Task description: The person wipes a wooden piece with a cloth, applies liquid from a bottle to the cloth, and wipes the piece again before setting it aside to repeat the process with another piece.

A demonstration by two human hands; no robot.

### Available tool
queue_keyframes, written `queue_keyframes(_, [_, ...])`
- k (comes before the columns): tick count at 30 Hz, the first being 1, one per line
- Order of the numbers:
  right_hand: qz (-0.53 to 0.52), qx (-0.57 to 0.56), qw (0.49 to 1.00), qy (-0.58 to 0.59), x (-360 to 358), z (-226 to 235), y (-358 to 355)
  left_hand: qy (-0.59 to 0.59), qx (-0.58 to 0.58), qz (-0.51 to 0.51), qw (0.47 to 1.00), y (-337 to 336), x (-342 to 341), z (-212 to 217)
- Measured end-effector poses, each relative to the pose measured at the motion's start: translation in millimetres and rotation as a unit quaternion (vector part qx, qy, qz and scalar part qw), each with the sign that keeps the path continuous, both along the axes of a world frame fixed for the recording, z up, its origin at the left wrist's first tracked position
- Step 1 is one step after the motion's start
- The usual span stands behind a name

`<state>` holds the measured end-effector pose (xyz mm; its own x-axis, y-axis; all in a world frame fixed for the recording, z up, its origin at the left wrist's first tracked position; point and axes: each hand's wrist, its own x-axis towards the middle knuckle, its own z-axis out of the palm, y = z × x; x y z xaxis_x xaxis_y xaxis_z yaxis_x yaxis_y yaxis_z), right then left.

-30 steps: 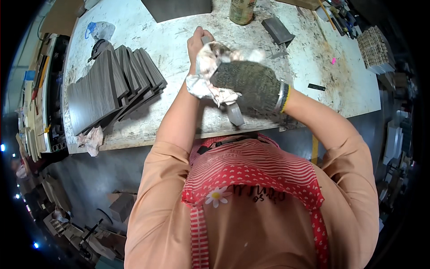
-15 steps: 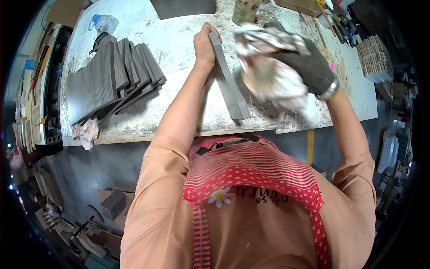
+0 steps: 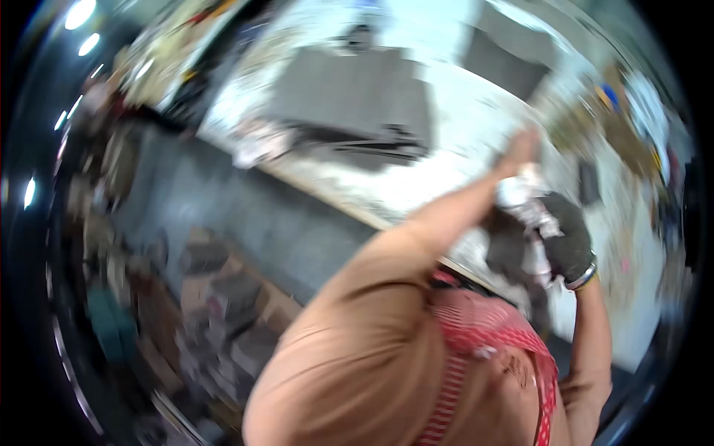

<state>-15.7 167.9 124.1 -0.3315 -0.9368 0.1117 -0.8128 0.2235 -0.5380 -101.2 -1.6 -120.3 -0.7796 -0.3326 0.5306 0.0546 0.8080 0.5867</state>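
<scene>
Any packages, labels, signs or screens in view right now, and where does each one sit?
None can be made out: the head view is smeared by motion.
Dark grey slabs: flat stack on the pale worktable, no label visible.
Left hand and gloved right hand hold a whitish rag, unmarked.

workshop | paint-stained workbench point(image 3: 446, 141) | stacked grey slabs point(image 3: 349, 97) | cluttered floor scraps point(image 3: 216, 297)

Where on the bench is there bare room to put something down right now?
The frame is motion-blurred, so this is rough. The pale worktop looks bare between the stack of grey slabs and the left hand. It is crowded by the gloved right hand and its white rag, and along the cluttered far right edge.
</scene>
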Motion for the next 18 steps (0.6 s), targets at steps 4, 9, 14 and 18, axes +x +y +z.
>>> queue_keyframes(4, [0.086, 0.007, 0.992, 0.089, -29.2, -58.8, 21.3, 0.034, 0.439, 0.018, 0.898, 7.1, 31.9, 87.0])
queue_keyframes(9, [0.13, 0.098, 0.985, 0.057, -30.7, -26.8, 50.5, 0.083, 0.34, 0.092, 0.932, 22.9, 41.5, 109.7])
queue_keyframes(14, [0.067, -0.038, 0.995, 0.064, -18.4, -51.2, 26.9, 0.072, 0.167, 0.003, 0.983, 17.6, 6.3, 56.1])
queue_keyframes(18, [0.134, 0.142, 0.977, -0.083, -20.8, -5.5, 76.3, -0.094, 0.489, -0.014, 0.867, 6.1, 61.3, 111.3])
